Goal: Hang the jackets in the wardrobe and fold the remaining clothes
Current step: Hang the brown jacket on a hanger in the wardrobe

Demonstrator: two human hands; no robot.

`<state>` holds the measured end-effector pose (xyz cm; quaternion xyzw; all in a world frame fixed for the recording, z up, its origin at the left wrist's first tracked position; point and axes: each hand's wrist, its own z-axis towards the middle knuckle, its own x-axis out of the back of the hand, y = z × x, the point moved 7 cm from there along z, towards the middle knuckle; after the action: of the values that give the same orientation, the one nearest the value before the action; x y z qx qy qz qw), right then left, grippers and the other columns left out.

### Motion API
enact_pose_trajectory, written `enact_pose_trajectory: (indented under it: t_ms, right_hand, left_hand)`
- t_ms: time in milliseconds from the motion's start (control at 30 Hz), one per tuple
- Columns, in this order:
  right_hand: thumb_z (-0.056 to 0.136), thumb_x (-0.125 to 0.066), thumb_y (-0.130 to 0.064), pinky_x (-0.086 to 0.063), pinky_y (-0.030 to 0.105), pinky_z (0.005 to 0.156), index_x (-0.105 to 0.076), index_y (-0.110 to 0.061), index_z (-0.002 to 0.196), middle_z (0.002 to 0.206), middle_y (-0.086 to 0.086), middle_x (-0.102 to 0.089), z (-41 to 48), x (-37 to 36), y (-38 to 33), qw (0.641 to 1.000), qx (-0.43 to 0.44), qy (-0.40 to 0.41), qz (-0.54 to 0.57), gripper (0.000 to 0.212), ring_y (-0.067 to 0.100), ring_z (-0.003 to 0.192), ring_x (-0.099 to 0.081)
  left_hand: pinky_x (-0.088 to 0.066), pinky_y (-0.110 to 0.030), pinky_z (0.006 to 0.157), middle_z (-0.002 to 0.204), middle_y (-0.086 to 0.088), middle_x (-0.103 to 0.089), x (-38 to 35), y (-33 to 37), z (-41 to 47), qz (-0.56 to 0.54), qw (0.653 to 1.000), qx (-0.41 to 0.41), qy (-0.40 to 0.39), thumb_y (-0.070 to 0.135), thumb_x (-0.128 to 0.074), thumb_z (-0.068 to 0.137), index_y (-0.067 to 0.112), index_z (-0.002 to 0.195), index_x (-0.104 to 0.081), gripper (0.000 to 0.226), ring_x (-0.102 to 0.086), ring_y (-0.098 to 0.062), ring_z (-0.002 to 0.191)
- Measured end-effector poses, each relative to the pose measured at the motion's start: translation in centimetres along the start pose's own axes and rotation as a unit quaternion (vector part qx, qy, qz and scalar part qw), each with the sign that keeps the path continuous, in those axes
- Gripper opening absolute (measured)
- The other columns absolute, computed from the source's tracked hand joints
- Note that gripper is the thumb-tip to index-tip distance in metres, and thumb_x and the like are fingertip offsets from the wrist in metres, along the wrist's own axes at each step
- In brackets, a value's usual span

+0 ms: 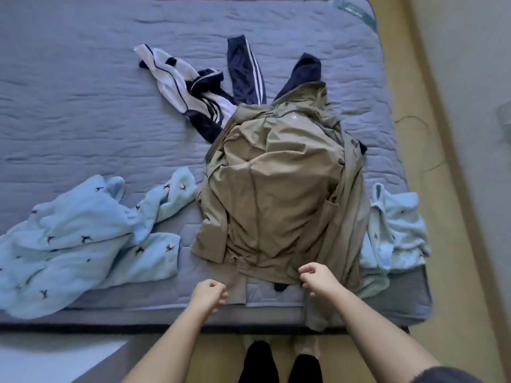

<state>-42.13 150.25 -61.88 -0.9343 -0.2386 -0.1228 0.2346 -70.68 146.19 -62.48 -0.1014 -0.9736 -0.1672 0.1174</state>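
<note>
khaki jacket (279,194): crumpled on bed (83,92)
right hand (320,280): fingers pinching jacket hem
left hand (207,297): fingers curled beside hem, hold unclear
bird-print blue garment (83,239): left of jacket

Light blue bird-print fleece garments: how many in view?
2. Left light blue garment sprawls beside the crumpled khaki jacket; right light blue garment lies bunched against its other side. More may be hidden beneath.
</note>
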Motion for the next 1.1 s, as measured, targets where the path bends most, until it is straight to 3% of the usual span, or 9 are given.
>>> enact_pose_trajectory:
  t_ms: [133, 233, 367, 467, 633, 767, 900, 967, 1100]
  right_hand:
    - [0.09, -0.049, -0.009, -0.045, 0.024, 0.063, -0.061, -0.021, 0.094, 0.084, 0.0, -0.062, 4.0, -4.2, 5.4, 0.999, -0.03, -0.024, 0.003, 0.017, 0.02, 0.083, -0.062]
    - [0.09, -0.049, -0.006, -0.043, 0.027, 0.069, -0.061, -0.019, 0.093, 0.085, 0.004, -0.066, 6.5, -6.6, 8.1, 0.998, -0.049, -0.029, 0.036, 0.018, 0.019, 0.083, -0.061]
    - [0.093, -0.049, -0.005, -0.04, 0.024, 0.049, -0.058, -0.015, 0.101, 0.095, 0.013, -0.066, 8.3, -7.4, 11.2, 0.985, -0.093, 0.0, 0.147, 0.015, 0.019, 0.074, -0.06]
    - [0.093, -0.052, -0.004, -0.045, 0.025, 0.049, -0.054, -0.013, 0.107, 0.095, 0.014, -0.063, 9.3, -6.4, 13.1, 0.96, -0.129, 0.033, 0.248, 0.017, 0.019, 0.072, -0.06]
    - [0.097, -0.047, -0.009, -0.05, 0.03, 0.062, -0.053, -0.008, 0.114, 0.1, 0.012, -0.064, 9.3, -5.7, 16.0, 0.931, -0.194, 0.041, 0.306, 0.018, 0.022, 0.085, -0.062]
    - [0.1, -0.047, -0.015, -0.051, 0.037, 0.08, -0.051, -0.005, 0.115, 0.113, 0.015, -0.062, 9.0, -6.7, 16.0, 0.895, -0.208, 0.014, 0.393, 0.019, 0.026, 0.097, -0.061]
    - [0.1, -0.048, -0.02, -0.049, 0.037, 0.081, -0.049, -0.005, 0.129, 0.121, 0.012, -0.059, 9.5, -8.3, 13.6, 0.851, -0.192, -0.033, 0.488, 0.033, 0.025, 0.106, -0.058]
    - [0.099, -0.049, -0.02, -0.048, 0.039, 0.083, -0.047, -0.007, 0.131, 0.128, 0.01, -0.056, 9.8, -8.3, 13.5, 0.839, -0.212, -0.003, 0.502, 0.035, 0.026, 0.113, -0.056]
    - [0.094, -0.057, -0.022, -0.05, 0.036, 0.079, -0.052, -0.01, 0.124, 0.121, 0.007, -0.056, 10.2, -7.1, 14.4, 0.815, -0.25, 0.091, 0.514, 0.032, 0.022, 0.103, -0.056]
  left_hand:
    - [-0.03, -0.02, 0.051, 0.07, -0.003, -0.062, -1.3, -3.8, 5.1, -0.03, 0.999, 0.043, 0.008, 0.012, -0.05, 0.093, 0.012, 0.079, -0.058, 0.016, -0.05, -0.014, 0.053]
    - [-0.042, -0.026, 0.057, 0.086, -0.008, -0.063, -1.6, -3.8, 9.0, -0.085, 0.995, 0.031, 0.051, 0.012, -0.049, 0.096, 0.008, 0.107, -0.059, 0.016, -0.057, -0.017, 0.064]
    - [-0.05, -0.039, 0.079, 0.12, -0.013, -0.054, -1.0, -1.9, 13.1, -0.2, 0.973, 0.003, 0.115, 0.015, -0.053, 0.096, 0.005, 0.142, -0.035, 0.051, -0.055, -0.022, 0.1]
    - [-0.05, -0.035, 0.072, 0.121, -0.011, -0.053, -1.3, -1.1, 15.1, -0.309, 0.944, 0.027, 0.113, 0.021, -0.056, 0.095, 0.004, 0.135, -0.043, 0.045, -0.053, -0.023, 0.106]
    - [-0.05, -0.037, 0.079, 0.113, -0.014, -0.058, -0.8, -0.8, 15.5, -0.382, 0.904, 0.01, 0.191, 0.016, -0.064, 0.09, 0.003, 0.126, -0.05, 0.04, -0.057, -0.023, 0.096]
    - [-0.053, -0.031, 0.067, 0.108, -0.01, -0.062, -3.1, -0.7, 14.5, -0.372, 0.923, -0.023, 0.098, 0.019, -0.066, 0.09, 0.009, 0.117, -0.056, 0.031, -0.061, -0.018, 0.082]
    - [-0.049, -0.027, 0.061, 0.087, -0.002, -0.067, -5.4, -2.3, 13.3, -0.326, 0.943, -0.044, 0.046, 0.023, -0.068, 0.087, 0.009, 0.102, -0.063, 0.02, -0.062, -0.014, 0.072]
    - [-0.047, -0.023, 0.054, 0.076, 0.001, -0.066, -7.0, -3.2, 12.6, -0.303, 0.952, -0.046, 0.025, 0.022, -0.069, 0.087, 0.012, 0.091, -0.064, 0.012, -0.06, -0.01, 0.061]
    - [-0.046, -0.024, 0.051, 0.066, 0.001, -0.06, -9.1, -4.4, 11.5, -0.271, 0.962, -0.038, 0.008, 0.023, -0.07, 0.086, 0.01, 0.083, -0.063, 0.014, -0.055, -0.011, 0.056]
